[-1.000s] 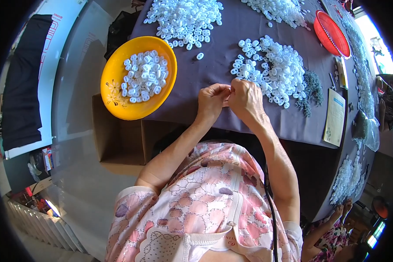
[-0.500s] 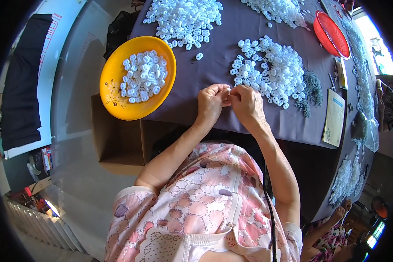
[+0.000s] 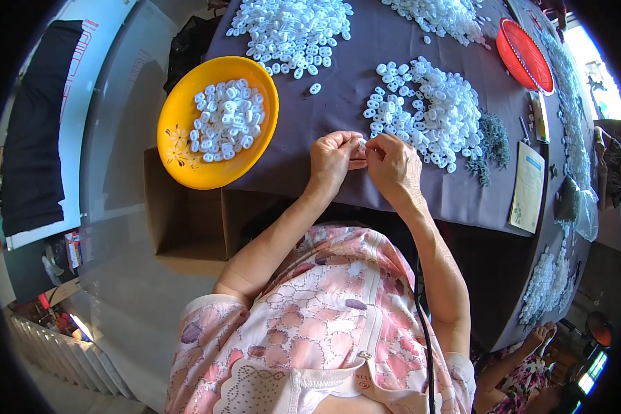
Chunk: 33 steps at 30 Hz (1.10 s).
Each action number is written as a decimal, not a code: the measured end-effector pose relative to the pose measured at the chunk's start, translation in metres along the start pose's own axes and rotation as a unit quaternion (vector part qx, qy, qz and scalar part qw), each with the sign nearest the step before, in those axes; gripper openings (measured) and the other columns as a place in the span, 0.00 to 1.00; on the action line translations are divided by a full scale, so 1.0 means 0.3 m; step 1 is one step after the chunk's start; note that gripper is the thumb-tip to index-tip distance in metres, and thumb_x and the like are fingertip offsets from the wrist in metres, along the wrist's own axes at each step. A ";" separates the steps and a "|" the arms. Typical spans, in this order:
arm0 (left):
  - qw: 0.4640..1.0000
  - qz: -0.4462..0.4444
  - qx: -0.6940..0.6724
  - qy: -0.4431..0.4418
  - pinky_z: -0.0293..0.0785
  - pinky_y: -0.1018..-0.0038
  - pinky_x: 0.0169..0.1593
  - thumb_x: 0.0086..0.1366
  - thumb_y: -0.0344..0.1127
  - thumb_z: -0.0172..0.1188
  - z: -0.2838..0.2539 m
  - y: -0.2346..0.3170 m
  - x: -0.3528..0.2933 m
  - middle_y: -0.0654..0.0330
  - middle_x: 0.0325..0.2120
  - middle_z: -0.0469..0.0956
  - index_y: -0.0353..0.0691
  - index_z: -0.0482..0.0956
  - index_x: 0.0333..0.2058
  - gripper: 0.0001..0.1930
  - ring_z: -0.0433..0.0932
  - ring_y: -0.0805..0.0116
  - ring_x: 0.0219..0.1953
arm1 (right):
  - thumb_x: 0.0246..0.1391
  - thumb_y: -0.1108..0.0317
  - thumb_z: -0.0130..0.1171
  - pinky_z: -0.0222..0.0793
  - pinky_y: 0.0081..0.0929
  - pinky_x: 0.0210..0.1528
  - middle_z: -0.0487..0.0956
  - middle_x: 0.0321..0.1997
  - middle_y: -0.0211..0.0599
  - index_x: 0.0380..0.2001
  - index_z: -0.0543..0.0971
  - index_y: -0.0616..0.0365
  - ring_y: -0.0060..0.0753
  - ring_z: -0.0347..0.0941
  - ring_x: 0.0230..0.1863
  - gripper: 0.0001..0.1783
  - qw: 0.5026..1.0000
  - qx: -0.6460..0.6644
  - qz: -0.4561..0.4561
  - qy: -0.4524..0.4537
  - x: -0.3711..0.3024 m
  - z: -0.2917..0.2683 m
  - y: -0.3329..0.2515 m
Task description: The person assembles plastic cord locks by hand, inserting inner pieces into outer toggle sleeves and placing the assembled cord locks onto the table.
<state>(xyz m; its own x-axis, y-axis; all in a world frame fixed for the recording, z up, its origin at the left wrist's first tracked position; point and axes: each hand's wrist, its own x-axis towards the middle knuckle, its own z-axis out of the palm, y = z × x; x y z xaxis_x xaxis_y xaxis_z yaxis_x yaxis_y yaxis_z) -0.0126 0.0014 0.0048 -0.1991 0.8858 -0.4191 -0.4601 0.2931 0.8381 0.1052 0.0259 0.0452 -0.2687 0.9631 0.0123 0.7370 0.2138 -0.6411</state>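
Over the near edge of the table, my two hands meet fingertip to fingertip. My left hand [image 3: 330, 164] pinches a small white plastic piece [image 3: 361, 144], mostly covered by the fingers. My right hand [image 3: 395, 165] is closed, its thumb and forefinger pressed together against that piece; anything else in them is hidden. Just beyond the right hand spreads a heap of white oval two-hole plastic pieces [image 3: 448, 103]. A tangle of small dark grey-green parts [image 3: 493, 138] lies at its right. To the left, a yellow bowl [image 3: 176, 124] holds many similar white pieces [image 3: 231, 117].
More white heaps [image 3: 293, 31] lie farther back on the grey cloth [image 3: 303, 114]. A red basket [image 3: 524, 55] and a booklet [image 3: 528, 186] are at right. Below the bowl stands an open cardboard box [image 3: 186, 221]. Another person's hand [image 3: 537, 337] works at the lower right.
My hands have shifted slightly, the right fingers turning a little at the white piece. At the lower right, the other person's hands have moved a bit.
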 end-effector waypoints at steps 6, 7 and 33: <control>1.000 0.018 0.003 0.007 0.77 0.82 0.27 0.61 0.28 0.54 0.006 -0.009 0.001 0.62 0.23 0.77 0.32 0.77 0.35 0.07 0.77 0.78 0.23 | 0.46 0.67 0.52 0.69 0.40 0.33 0.77 0.27 0.42 0.23 0.78 0.58 0.47 0.75 0.30 0.08 0.999 -0.048 -0.017 0.000 0.004 -0.005 -0.011; 1.000 0.026 0.003 0.005 0.77 0.82 0.27 0.61 0.29 0.55 0.005 -0.015 0.002 0.62 0.23 0.78 0.32 0.78 0.35 0.07 0.77 0.78 0.24 | 0.46 0.66 0.52 0.69 0.40 0.33 0.77 0.27 0.42 0.23 0.78 0.59 0.47 0.75 0.30 0.09 0.997 -0.073 -0.022 -0.003 0.007 -0.005 -0.016; 0.994 0.079 0.068 -0.023 0.79 0.78 0.35 0.62 0.27 0.55 -0.001 -0.034 -0.006 0.60 0.28 0.78 0.30 0.77 0.36 0.07 0.78 0.74 0.29 | 0.44 0.67 0.52 0.70 0.39 0.33 0.78 0.24 0.47 0.23 0.78 0.58 0.50 0.75 0.29 0.08 0.997 0.049 0.047 -0.042 0.025 0.006 0.035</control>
<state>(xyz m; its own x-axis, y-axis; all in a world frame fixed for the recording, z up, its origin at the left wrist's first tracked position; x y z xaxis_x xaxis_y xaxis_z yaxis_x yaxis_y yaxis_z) -0.0077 -0.0032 -0.0031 -0.2187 0.9394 -0.2641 -0.3036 0.1917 0.9333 0.1098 0.0351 0.0372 -0.2566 0.9599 -0.1130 0.6977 0.1030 -0.7090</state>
